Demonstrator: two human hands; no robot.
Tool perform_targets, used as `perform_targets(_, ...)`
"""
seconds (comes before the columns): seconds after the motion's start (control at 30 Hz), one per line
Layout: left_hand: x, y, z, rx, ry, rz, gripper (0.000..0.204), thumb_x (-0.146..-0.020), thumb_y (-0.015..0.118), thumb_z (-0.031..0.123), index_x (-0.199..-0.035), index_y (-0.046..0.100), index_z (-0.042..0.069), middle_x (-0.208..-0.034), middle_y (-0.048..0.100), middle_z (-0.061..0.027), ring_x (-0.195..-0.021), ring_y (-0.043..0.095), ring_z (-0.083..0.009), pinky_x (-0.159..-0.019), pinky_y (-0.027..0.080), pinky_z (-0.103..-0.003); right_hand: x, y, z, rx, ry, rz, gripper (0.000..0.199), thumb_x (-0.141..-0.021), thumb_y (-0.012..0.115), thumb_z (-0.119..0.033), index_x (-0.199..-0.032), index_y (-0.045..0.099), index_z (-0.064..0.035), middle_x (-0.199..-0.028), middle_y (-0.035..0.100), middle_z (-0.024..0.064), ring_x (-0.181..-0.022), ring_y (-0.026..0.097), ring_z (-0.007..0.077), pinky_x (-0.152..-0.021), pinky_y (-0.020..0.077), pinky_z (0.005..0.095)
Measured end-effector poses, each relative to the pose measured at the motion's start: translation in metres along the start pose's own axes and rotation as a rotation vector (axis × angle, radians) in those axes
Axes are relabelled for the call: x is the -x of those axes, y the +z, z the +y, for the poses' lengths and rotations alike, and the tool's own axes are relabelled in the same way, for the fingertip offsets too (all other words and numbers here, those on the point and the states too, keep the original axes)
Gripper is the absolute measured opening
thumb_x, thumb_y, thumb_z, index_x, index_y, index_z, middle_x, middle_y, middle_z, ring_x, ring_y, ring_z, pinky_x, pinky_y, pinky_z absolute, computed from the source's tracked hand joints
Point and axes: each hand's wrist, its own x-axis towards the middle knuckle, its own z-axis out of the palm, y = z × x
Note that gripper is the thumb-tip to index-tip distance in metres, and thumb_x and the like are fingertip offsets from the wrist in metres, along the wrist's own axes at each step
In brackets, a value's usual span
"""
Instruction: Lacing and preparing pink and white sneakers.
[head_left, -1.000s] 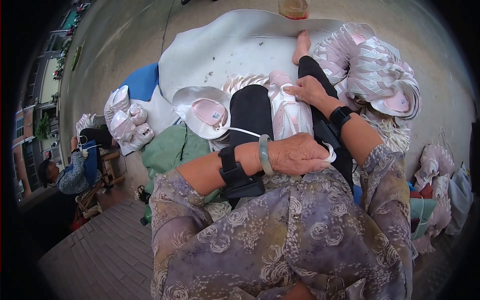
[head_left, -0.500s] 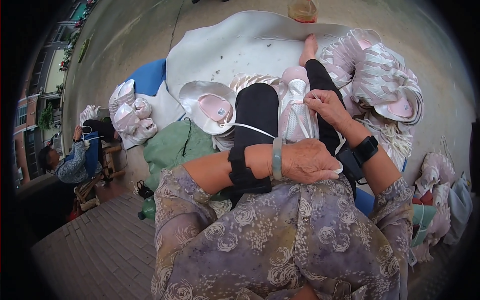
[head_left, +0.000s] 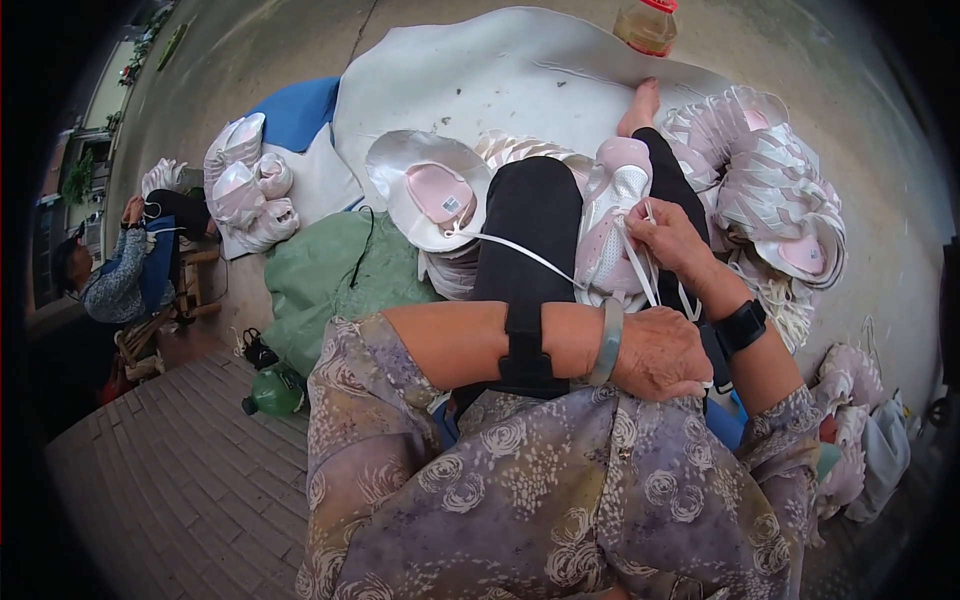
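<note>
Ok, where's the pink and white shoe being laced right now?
In the head view the pink and white shoe lies on the person's lap, right of centre against the black trouser leg, with the right hand pinching its white laces.

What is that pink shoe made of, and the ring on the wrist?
The pink shoe looks like soft woven mesh with smooth, slightly glossy pink panels, likely synthetic; white lace looks like flat woven cord. The bangle on the left wrist is smooth, pale grey-green and slightly translucent, perhaps jade or glass.
</note>
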Motion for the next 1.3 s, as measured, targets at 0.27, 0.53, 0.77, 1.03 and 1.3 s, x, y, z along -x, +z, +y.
perform_targets(0.27, -0.001, -0.001, 0.002, 0.019, 0.01, 0.0, 0.024, -0.078, 0.049, 0.024, -0.065, 0.049, 0.004, -0.057, 0.052, -0.0153, -0.059, 0.052, -0.0351, -0.054, 0.04, -0.043, 0.007, 0.002, -0.014, -0.068, 0.081, -0.052, 0.014, -0.083, 0.047, -0.019, -0.074, 0.046, -0.0083, -0.058, 0.056, 0.0022, -0.038, 0.038, 0.0041, -0.034, 0.0245, 0.0181)
perform_targets(0.53, 0.003, -0.007, 0.01, 0.037, 0.027, -0.045, 0.016, -0.074, 0.055, 0.021, -0.067, 0.053, 0.006, -0.062, 0.052, -0.0103, -0.066, 0.053, -0.0289, -0.07, 0.039, -0.04, 0.013, -0.008, -0.018, -0.389, 0.2, -0.108, 0.006, -0.075, 0.05, -0.003, -0.078, 0.048, -0.0063, -0.061, 0.056, 0.0051, -0.035, 0.03, 0.0024, -0.031, 0.0229, 0.0171)
perform_targets(0.77, 0.029, -0.02, 0.01, 0.282, 0.089, -0.054, 0.009, -0.073, 0.057, 0.017, -0.07, 0.054, 0.009, -0.073, 0.054, -0.0031, -0.077, 0.053, -0.0222, -0.084, 0.031, -0.043, 0.048, -0.038, -0.009, -0.762, 0.168, -0.096, 0.013, -0.075, 0.051, -0.002, -0.088, 0.05, -0.0037, -0.06, 0.051, 0.0028, -0.033, 0.024, 0.001, -0.029, 0.0214, 0.0154)
perform_targets(1.03, 0.064, -0.043, -0.018, 0.287, -0.376, 0.172, 0.012, -0.074, 0.057, 0.01, -0.082, 0.058, 0.002, -0.072, 0.059, -0.0063, -0.067, 0.057, -0.0239, -0.06, 0.042, -0.031, 0.109, -0.069, -0.013, -0.314, 0.189, -0.112, 0.017, -0.074, 0.061, -0.009, -0.089, 0.056, -0.0016, -0.056, 0.054, 0.0005, -0.039, 0.045, 0.0027, -0.032, 0.0239, 0.0147)
perform_targets(1.3, 0.032, 0.001, -0.063, -0.32, -0.241, 0.263, 0.022, -0.07, 0.052, 0.004, -0.092, 0.053, 0.007, -0.087, 0.052, -0.0096, -0.071, 0.055, -0.0308, -0.056, 0.043, -0.038, 0.167, -0.082, -0.056, -0.342, 0.05, -0.207, 0.024, -0.071, 0.066, -0.013, -0.089, 0.058, 0.0015, -0.057, 0.057, 0.0042, -0.046, 0.054, 0.0081, -0.039, 0.0345, 0.0158)
